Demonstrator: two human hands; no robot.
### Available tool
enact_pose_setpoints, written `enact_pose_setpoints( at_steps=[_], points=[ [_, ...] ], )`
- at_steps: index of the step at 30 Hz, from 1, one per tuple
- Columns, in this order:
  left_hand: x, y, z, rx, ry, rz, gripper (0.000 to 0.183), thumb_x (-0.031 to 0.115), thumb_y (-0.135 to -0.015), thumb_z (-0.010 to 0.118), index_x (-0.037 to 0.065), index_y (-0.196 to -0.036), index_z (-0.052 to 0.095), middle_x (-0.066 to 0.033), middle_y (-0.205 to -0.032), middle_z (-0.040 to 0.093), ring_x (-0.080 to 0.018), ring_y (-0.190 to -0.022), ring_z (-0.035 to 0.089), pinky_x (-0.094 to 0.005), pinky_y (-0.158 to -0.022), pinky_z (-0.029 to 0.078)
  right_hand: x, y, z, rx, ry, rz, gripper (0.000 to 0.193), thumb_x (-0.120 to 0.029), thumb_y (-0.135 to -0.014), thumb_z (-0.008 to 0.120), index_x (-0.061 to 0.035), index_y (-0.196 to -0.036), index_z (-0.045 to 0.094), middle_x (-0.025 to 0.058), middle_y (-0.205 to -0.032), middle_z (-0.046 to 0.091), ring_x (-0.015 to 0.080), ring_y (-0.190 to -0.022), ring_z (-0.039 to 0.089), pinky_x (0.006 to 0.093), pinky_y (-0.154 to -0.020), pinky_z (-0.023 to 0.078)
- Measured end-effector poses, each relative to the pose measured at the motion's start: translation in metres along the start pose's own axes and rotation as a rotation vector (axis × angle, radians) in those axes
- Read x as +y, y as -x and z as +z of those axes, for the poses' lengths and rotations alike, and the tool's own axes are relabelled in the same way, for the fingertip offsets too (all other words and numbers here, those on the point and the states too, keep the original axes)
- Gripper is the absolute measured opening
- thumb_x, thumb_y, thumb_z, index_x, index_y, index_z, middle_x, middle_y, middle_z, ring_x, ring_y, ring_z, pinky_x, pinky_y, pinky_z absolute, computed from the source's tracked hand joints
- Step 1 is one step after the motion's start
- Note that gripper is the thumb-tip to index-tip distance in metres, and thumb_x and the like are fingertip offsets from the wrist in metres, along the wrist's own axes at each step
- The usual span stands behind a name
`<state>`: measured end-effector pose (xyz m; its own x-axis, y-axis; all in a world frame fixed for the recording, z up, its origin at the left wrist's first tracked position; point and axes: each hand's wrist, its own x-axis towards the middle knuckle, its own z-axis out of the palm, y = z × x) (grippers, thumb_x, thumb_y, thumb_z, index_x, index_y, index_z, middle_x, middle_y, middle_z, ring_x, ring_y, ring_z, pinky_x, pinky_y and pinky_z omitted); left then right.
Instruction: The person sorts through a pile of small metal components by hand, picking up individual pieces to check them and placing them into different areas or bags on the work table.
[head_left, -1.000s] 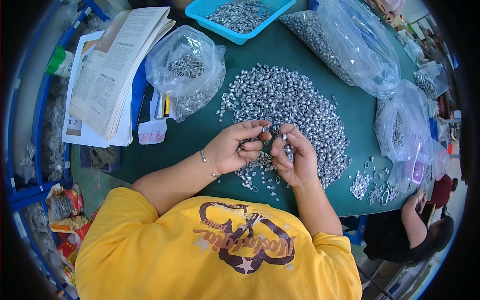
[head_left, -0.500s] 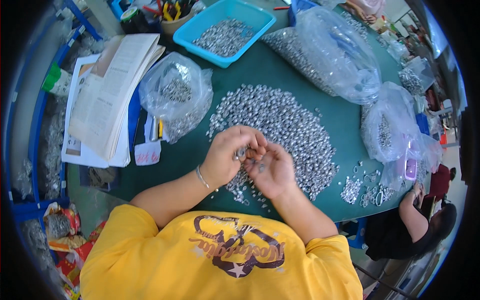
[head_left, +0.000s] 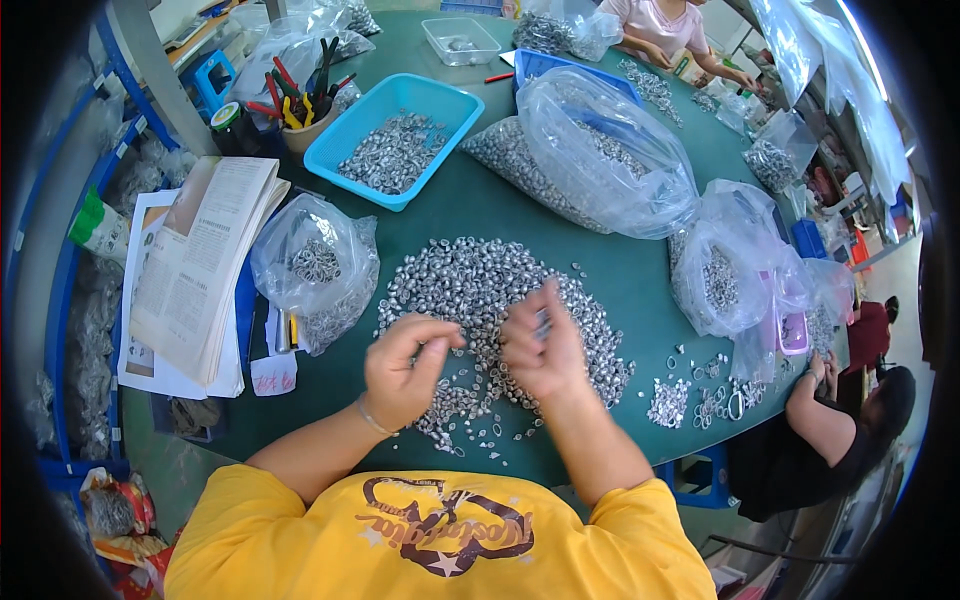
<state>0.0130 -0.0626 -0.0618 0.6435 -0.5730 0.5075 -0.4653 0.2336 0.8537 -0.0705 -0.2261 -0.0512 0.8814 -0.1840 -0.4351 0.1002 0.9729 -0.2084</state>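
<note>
A broad heap of small silvery metal pieces [head_left: 470,280], rounded and some ring-like, lies on the green tabletop before me. My left hand [head_left: 405,370] hovers over the heap's near left part. Its fingers are curled, the thumb close to the forefinger; whatever they hold, if anything, is hidden. Over the right of the heap, my right hand [head_left: 545,350] is curled and slightly blurred. A small silvery metal piece [head_left: 542,325] shows between its fingers. Loose bits [head_left: 490,432] are scattered between my wrists.
Left of the heap are an opened plastic bag of metal rings [head_left: 317,262] and folded newspapers [head_left: 200,270]. Beyond stand a turquoise basin [head_left: 315,160] and a pot of pliers [head_left: 305,125]. Large plastic bags [head_left: 610,170] and a smaller pile [head_left: 668,403] lie rightward. Other people sit farther off.
My hands, close together before, have moved apart to either side. The right hand has turned and its fingers have curled in. The view has tilted up, showing more of the table's far end.
</note>
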Motion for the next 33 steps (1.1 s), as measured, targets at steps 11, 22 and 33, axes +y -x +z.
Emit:
enact_pose_setpoints(
  at_steps=[11,22,33],
  points=[
    [0.007,0.038,-0.040,0.148,0.091,-0.290,0.012,-0.002,-0.086,0.047,-0.004,-0.094,0.056,-0.0080,-0.080,0.059,-0.0110,-0.068,0.058,-0.0206,-0.062,0.047,-0.214,-0.066,0.089,0.073,0.208,-1.001,0.020,-0.020,-0.085,0.043,-0.0056,-0.077,0.053,0.0075,-0.072,0.055,0.0182,-0.064,0.051,0.0304,-0.060,0.041],
    [0.003,0.040,-0.052,-0.150,-0.364,-0.168,0.015,0.000,-0.082,0.055,0.000,-0.097,0.058,-0.0063,-0.084,0.058,-0.0091,-0.066,0.054,-0.0188,-0.059,0.041,-0.154,-0.036,0.052,0.207,0.902,-1.179,0.021,-0.012,-0.087,0.045,0.0002,-0.098,0.058,0.0088,-0.092,0.063,0.0165,-0.085,0.057,0.0268,-0.074,0.042],
    [-0.021,0.040,-0.032,-0.441,-0.467,-0.211,0.014,0.009,-0.071,0.068,0.003,-0.081,0.059,-0.0083,-0.083,0.052,-0.0234,-0.075,0.054,-0.0294,-0.065,0.045,0.034,0.051,-0.061,-0.517,2.189,-0.937,0.019,-0.003,-0.067,0.063,-0.0041,-0.085,0.061,0.0075,-0.089,0.058,0.0252,-0.081,0.055,0.0353,-0.071,0.040]
  ],
)
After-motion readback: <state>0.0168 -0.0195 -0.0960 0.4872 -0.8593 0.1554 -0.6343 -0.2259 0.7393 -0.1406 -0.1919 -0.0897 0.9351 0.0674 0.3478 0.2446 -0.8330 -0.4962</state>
